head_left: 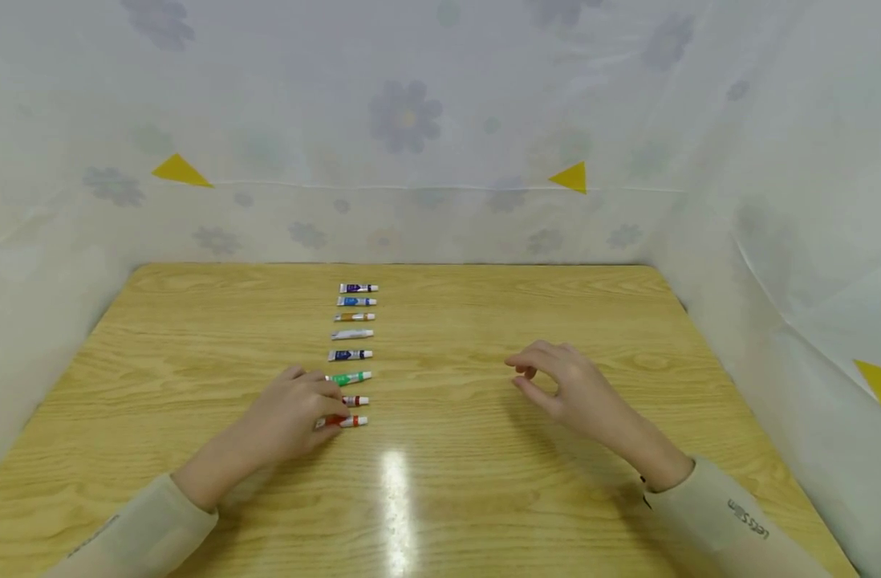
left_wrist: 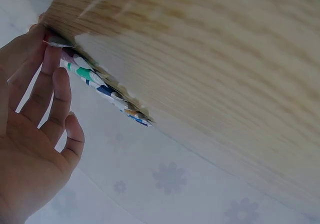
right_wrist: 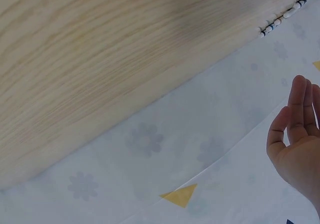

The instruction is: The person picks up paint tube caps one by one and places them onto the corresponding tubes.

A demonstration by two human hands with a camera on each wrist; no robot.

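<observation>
1. Resting the left hand (head_left: 290, 417) on the desk (head_left: 484, 498), at the near end of a row of little paint tubes.
2. Touching the red tube (head_left: 348, 421) with the fingers (head_left: 330, 399) of that hand, lying flat and close together, not curled round anything as far as the pictures show.
3. Hiding part of the next tube (head_left: 355, 400) under those same fingers, with the green tube (head_left: 351, 377) just beyond the fingertips.
4. Lining up five more tubes past the green one, all apart from each other, up to the purple tube (head_left: 358, 288) at the far end.
5. Hovering the right hand (head_left: 566, 385) well apart from the row, holding nothing, fingers loosely bent with thumb and first finger near each other.
6. Risking a bump: pushing sideways with flat fingers could roll the red tube into the one beside it and spoil the neat row.
7. Risking a slip too: pinching a small round tube only at its tip could make it pop out and roll across the shiny desk.
8. Hanging a flowered sheet (head_left: 412, 120) with yellow triangles behind the desk.
</observation>
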